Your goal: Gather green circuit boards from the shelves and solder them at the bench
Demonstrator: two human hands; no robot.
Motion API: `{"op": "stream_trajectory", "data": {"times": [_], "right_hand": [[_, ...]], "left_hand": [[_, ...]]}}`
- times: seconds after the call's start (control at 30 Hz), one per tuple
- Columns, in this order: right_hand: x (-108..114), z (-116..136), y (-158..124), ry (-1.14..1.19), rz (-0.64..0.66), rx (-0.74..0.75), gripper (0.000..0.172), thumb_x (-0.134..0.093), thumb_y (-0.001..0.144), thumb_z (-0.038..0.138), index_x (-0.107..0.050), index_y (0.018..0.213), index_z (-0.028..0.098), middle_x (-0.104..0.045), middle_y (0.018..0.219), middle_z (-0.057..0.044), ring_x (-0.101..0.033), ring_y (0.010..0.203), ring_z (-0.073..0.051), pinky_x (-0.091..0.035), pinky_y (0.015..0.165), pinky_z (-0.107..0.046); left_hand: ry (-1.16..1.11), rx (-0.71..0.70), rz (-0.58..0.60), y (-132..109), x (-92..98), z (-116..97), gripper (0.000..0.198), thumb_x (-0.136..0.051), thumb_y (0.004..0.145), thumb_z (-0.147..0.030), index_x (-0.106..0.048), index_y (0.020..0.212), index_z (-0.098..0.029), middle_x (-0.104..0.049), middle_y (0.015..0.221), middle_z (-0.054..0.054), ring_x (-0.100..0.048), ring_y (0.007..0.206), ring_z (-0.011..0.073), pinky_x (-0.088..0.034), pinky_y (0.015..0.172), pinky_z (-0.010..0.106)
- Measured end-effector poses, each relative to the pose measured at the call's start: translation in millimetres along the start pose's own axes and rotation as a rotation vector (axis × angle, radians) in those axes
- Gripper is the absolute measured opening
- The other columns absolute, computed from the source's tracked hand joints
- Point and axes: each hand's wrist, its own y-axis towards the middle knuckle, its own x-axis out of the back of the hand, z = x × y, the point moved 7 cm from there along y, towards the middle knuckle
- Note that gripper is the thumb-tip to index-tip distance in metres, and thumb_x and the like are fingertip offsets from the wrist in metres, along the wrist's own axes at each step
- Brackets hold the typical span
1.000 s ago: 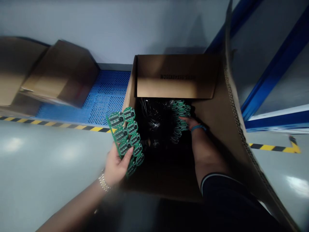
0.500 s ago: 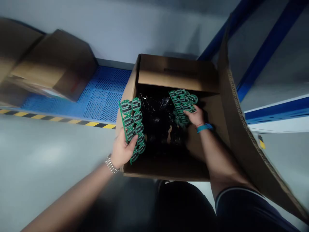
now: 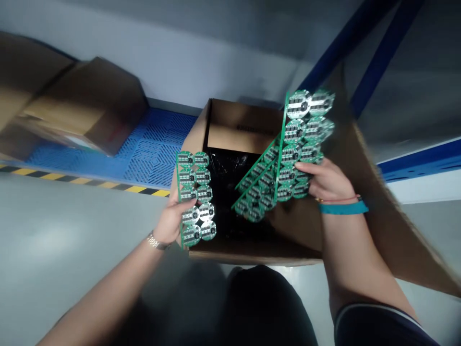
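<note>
Carton wall (image 3: 245, 127), dark print unreadable above green circuit boards (image 3: 295, 144)

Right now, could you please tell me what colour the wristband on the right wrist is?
The wristband is plain teal, shown best in the head view.

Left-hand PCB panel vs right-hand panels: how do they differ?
The left hand grips one upright panel; the right hand grips several fanned panels. The right-hand panels sit higher than the left-hand panel, over the cardboard box. Both are green boards of round circuits.
</note>
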Motion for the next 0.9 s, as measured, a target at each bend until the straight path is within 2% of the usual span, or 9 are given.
{"op": "stream_trajectory", "data": {"times": [0.07, 0.13, 0.27, 0.4, 0.53, 0.67, 0.8, 0.83, 0.9], "right_hand": [[-35, -2, -15, 0.244, 0.174, -0.187, 0.031, -0.066, 0.054, 0.029, -0.062, 0.084, 0.021, -0.069, 0.086, -0.005, -0.063, 0.086, -0.029, -0.051, 0.075, -0.047], [-76, -7, -33, 0.385, 0.29, -0.299, 0.03, -0.067, 0.052, 0.026, -0.063, 0.082, 0.021, -0.07, 0.085, -0.004, -0.063, 0.087, -0.029, -0.05, 0.078, -0.047], [-163, -19, -65, 0.465, 0.497, -0.399, 0.026, -0.066, 0.058, 0.025, -0.064, 0.083, 0.021, -0.07, 0.089, -0.003, -0.063, 0.09, -0.027, -0.049, 0.082, -0.045], [-225, -9, -84, 0.487, 0.664, -0.371, 0.029, -0.067, 0.063, 0.022, -0.063, 0.092, 0.022, -0.068, 0.099, -0.002, -0.061, 0.095, -0.024, -0.047, 0.086, -0.042], [-253, 12, -85, 0.404, 0.662, -0.2, 0.037, -0.067, 0.065, 0.021, -0.058, 0.101, 0.023, -0.065, 0.105, -0.001, -0.058, 0.099, -0.022, -0.043, 0.091, -0.04], [-267, 24, -81, 0.204, 0.555, -0.036, 0.039, -0.066, 0.065, 0.021, -0.055, 0.102, 0.023, -0.063, 0.103, -0.001, -0.056, 0.099, -0.022, -0.042, 0.091, -0.04], [-278, 39, -80, -0.064, 0.386, 0.222, 0.06, -0.063, 0.068, 0.025, -0.041, 0.124, 0.027, -0.049, 0.125, -0.004, -0.047, 0.111, -0.023, -0.039, 0.094, -0.041], [-281, 43, -82, -0.111, 0.354, 0.286, 0.058, -0.06, 0.071, 0.025, -0.04, 0.125, 0.029, -0.048, 0.126, -0.004, -0.047, 0.112, -0.022, -0.04, 0.093, -0.041], [-293, 50, -87, -0.184, 0.366, 0.382, 0.04, -0.052, 0.077, 0.026, -0.05, 0.117, 0.03, -0.052, 0.122, -0.002, -0.047, 0.113, -0.021, -0.037, 0.097, -0.041]], "left_hand": [[-0.185, 0.137, 0.024, -12, 1.1, -1, 0.044, -0.061, 0.071, -0.02, -0.051, 0.113, -0.023, -0.063, 0.104, 0.004, -0.062, 0.087, 0.0208, -0.049, 0.079, 0.038], [-0.347, 0.26, 0.055, -27, -1.1, -2, 0.036, -0.058, 0.074, -0.031, -0.055, 0.109, -0.021, -0.063, 0.105, 0.006, -0.061, 0.091, 0.0241, -0.048, 0.081, 0.041], [-0.622, 0.347, 0.157, -47, -6.2, -6, 0.065, -0.033, 0.076, -0.067, -0.053, 0.114, -0.019, -0.064, 0.105, 0.01, -0.058, 0.099, 0.0295, -0.043, 0.087, 0.048], [-0.803, 0.403, 0.257, -53, 1.4, 1, 0.057, -0.037, 0.08, -0.058, -0.054, 0.115, -0.016, -0.064, 0.103, 0.01, -0.058, 0.1, 0.0285, -0.042, 0.088, 0.046], [-0.89, 0.355, 0.247, -50, 19.7, 3, 0.047, -0.039, 0.082, -0.048, -0.055, 0.113, -0.016, -0.065, 0.102, 0.01, -0.059, 0.097, 0.027, -0.043, 0.087, 0.044], [-0.969, 0.335, 0.25, -51, 33.0, -5, 0.051, -0.039, 0.08, -0.052, -0.056, 0.111, -0.015, -0.066, 0.1, 0.01, -0.057, 0.099, 0.0284, -0.041, 0.089, 0.048], [-1.005, 0.349, 0.235, -52, 45.0, -5, 0.055, -0.039, 0.078, -0.058, -0.059, 0.105, -0.015, -0.066, 0.099, 0.009, -0.055, 0.103, 0.0276, -0.037, 0.093, 0.047], [-1.014, 0.351, 0.236, -51, 47.6, -4, 0.058, -0.038, 0.077, -0.062, -0.06, 0.103, -0.014, -0.067, 0.098, 0.009, -0.055, 0.104, 0.0277, -0.037, 0.094, 0.046], [-1.034, 0.359, 0.222, -49, 53.4, -3, 0.062, -0.038, 0.075, -0.066, -0.061, 0.101, -0.014, -0.067, 0.098, 0.009, -0.055, 0.104, 0.0276, -0.036, 0.095, 0.044]]}}
